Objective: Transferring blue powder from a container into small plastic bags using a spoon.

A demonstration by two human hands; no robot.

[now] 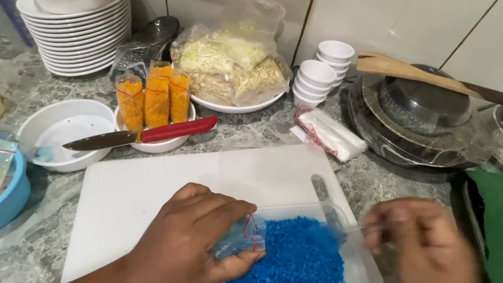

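Left hand (184,245) has its fingers pinching a small clear zip bag (241,234) right at the rim of the clear plastic tub (365,274) full of blue granules (295,266). Right hand (430,264) is blurred, so I can't tell its fingers for sure; it looks closed on a thin clear scoop handle just past the tub. Risk I see: the bag mouth is floppy, so granules could scatter onto the white cutting board (142,191) under the left fingers. Beyond the fingers, a red-handled knife (145,135) lies across a bowl, near the orange-filled bags (154,99), on a crowded worktop (48,237).
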